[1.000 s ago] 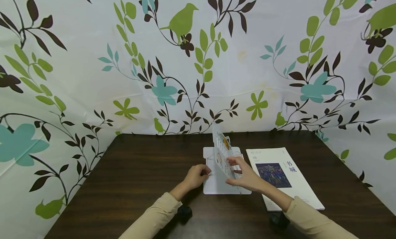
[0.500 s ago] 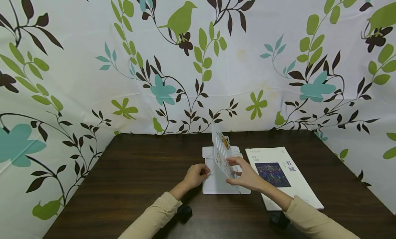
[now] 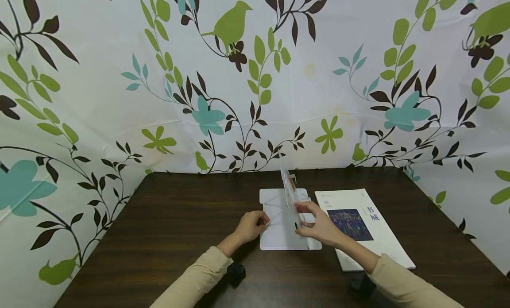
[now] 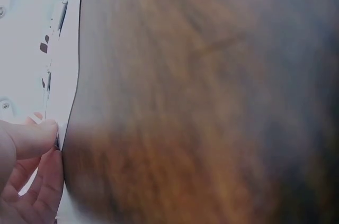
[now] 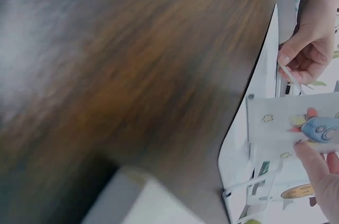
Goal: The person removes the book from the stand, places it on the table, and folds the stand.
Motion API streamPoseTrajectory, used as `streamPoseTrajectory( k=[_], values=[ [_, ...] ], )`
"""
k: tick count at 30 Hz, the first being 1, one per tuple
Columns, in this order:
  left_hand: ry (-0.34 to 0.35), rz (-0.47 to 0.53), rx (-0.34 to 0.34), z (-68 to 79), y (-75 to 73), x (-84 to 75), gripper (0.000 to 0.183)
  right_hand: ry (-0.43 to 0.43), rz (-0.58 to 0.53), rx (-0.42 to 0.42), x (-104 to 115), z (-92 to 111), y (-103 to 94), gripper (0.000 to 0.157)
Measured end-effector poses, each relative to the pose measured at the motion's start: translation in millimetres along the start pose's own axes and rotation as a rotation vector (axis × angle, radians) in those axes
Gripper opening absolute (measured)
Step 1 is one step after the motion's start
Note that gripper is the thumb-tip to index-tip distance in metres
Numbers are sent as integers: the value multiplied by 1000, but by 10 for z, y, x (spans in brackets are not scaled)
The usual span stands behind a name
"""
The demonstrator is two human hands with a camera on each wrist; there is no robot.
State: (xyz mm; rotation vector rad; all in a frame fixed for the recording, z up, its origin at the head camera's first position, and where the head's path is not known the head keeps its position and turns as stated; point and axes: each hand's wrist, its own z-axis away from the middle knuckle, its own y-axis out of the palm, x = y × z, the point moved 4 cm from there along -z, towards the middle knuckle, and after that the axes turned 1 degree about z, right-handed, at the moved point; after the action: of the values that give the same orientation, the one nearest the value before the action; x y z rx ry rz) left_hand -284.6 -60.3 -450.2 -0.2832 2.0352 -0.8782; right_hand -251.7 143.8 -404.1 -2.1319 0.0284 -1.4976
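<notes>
A white folding book stand has its flat base plate (image 3: 279, 239) on the table and its panel (image 3: 288, 184) raised nearly on edge. My right hand (image 3: 318, 228) grips the panel's near part between thumb and fingers. Beside the base's left edge, my left hand (image 3: 251, 226) pinches a thin white wire rod (image 5: 291, 75) between thumb and fingertips. The right wrist view shows a printed blue rocket (image 5: 320, 128) on the panel next to the right thumb, and a white wire bracket (image 5: 249, 184) lower down. In the left wrist view, the left fingers (image 4: 34, 139) are at the plate's edge.
A white magazine (image 3: 372, 250) with a dark blue picture lies right of the stand, under the right forearm. The dark wooden table (image 3: 191, 202) ends at a leaf-patterned cloth (image 3: 303, 91) behind. Black wrist devices (image 3: 236, 275) sit below the sleeves.
The right hand has swung the panel more upright; its printed face, seen before in the head view, is now almost edge-on. The left hand keeps its pinch in place.
</notes>
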Motion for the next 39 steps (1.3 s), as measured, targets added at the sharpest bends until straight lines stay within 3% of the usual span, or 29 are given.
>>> streamPoseTrajectory(
  k=[4,17,26,39],
  values=[
    [-63,-30,16,-2,-45,-132,6,0,-45,0,-21,30,-42,62],
    [-55,-45,30,-22,-35,-161,6,54,-103,-10,-33,93,-85,63],
    [-83,-83,55,-27,-40,-151,6,33,-110,5,-45,76,-60,63],
    [-97,-94,33,-44,-21,-123,11,24,-98,-2,-43,77,-51,62]
  ],
)
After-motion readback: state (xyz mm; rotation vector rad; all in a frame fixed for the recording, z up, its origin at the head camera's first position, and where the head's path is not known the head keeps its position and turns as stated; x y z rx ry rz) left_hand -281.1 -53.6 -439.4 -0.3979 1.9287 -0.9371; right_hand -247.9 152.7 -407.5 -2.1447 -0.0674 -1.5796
